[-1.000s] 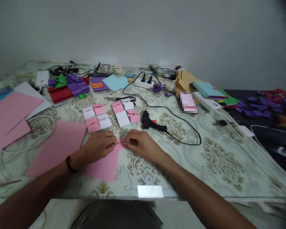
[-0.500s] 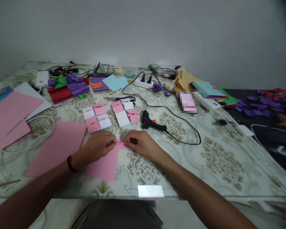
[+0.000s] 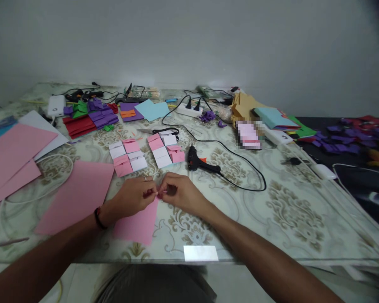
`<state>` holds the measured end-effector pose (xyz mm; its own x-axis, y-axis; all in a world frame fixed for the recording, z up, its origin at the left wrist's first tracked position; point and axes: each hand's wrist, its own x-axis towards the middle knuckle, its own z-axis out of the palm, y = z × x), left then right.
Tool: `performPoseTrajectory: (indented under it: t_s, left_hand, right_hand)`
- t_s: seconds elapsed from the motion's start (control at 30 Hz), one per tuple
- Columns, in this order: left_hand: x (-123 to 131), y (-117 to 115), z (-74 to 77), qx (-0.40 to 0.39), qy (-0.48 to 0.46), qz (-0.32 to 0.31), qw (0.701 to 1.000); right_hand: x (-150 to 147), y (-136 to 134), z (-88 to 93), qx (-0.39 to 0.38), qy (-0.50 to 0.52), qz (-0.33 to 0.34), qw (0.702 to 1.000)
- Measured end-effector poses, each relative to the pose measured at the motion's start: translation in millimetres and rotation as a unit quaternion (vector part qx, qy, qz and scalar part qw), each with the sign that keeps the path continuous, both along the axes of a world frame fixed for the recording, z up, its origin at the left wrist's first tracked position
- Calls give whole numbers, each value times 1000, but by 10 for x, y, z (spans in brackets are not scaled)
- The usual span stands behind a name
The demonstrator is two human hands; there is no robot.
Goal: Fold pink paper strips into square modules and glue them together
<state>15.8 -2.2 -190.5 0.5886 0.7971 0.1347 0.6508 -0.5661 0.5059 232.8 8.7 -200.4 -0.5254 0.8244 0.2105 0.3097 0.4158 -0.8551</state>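
A pink paper sheet (image 3: 136, 229) lies on the patterned table in front of me. At its far edge my left hand (image 3: 133, 193) and my right hand (image 3: 178, 191) meet, each pinching the folded edge between thumb and fingers. The fold itself is mostly hidden by my fingertips. Beyond my hands lie two pink-and-white checkered paper pieces, the left one (image 3: 124, 167) and the right one (image 3: 160, 156). To the right of these rests a black hot glue gun (image 3: 204, 164) with its cord looping away.
A larger pink sheet (image 3: 78, 193) lies left of my arm, with more pink paper (image 3: 15, 155) farther left. Scissors (image 3: 164, 131) lie behind the checkered pieces. Across the back are a white power strip (image 3: 189, 110), folded red paper (image 3: 78, 125) and light blue paper (image 3: 153, 110).
My hands have drawn closer together at the far edge of the pink paper, the right hand shifting left. The strip of fold between them is now covered.
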Motion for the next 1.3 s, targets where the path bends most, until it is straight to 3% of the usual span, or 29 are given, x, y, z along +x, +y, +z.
performPoseTrajectory:
  t_s: [0.4, 0.63, 1.3]
  left_hand:
    - [-28, 36, -13, -34, -26, -1, 999]
    - [-16, 18, -27, -45, -40, -3, 998]
    - [-31, 60, 57, -95, -47, -8, 994]
  right_hand:
    - [131, 81, 91, -22, -28, 3, 999]
    - [69, 17, 12, 16, -13, 46, 999]
    - [-2, -41, -2, 25, -50, 30, 998]
